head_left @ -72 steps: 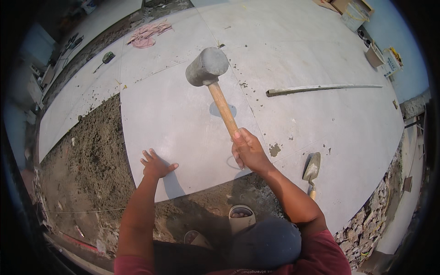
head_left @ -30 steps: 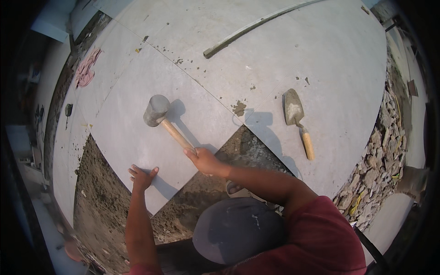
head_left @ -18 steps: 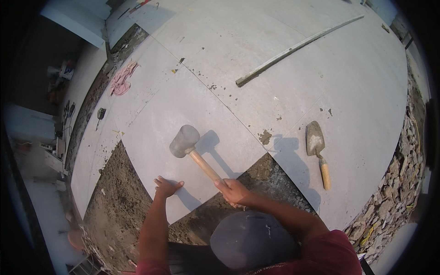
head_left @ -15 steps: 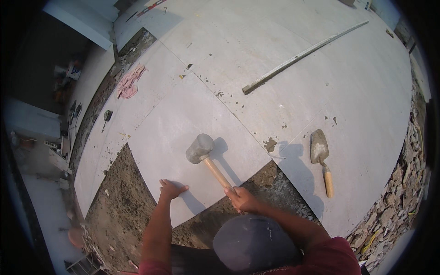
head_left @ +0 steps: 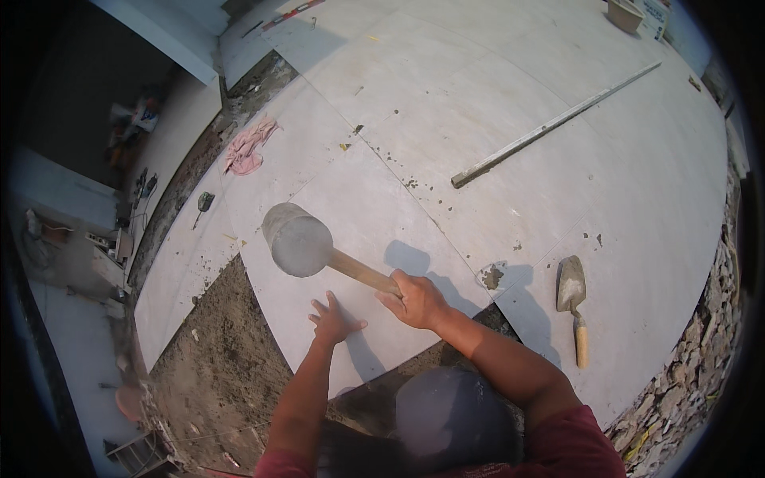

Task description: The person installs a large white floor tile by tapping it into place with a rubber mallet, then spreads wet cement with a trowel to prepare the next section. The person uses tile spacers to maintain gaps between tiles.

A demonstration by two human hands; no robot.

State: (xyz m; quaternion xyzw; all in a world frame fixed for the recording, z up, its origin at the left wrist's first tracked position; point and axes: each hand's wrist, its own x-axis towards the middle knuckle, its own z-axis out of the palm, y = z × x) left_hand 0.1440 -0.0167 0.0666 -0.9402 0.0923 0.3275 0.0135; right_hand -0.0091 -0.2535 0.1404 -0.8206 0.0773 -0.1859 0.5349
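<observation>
My right hand [head_left: 421, 301] is closed round the wooden handle of a rubber mallet [head_left: 300, 240]. The mallet's grey head is raised above a large pale floor tile [head_left: 358, 207], and its shadow falls on the tile to the right. My left hand [head_left: 332, 320] lies on the same tile with its fingers spread, holding nothing. Right of the mallet, a pointing trowel [head_left: 570, 285] with a wooden handle rests on the neighbouring tile. Left of the tile is a bed of rough brown mortar [head_left: 225, 334].
A long metal straightedge [head_left: 550, 127] lies across the tiles at the far right. A pink cloth [head_left: 249, 146] and a small dark green tool [head_left: 205, 202] lie at the left. Crumbs of mortar [head_left: 492, 276] dot the joints. Rubble [head_left: 677, 374] borders the right side; a bucket [head_left: 625, 15] stands far off.
My right hand has lifted the mallet higher, its head moving left and closer to view. My left hand has spread its fingers. The whole view has shifted slightly.
</observation>
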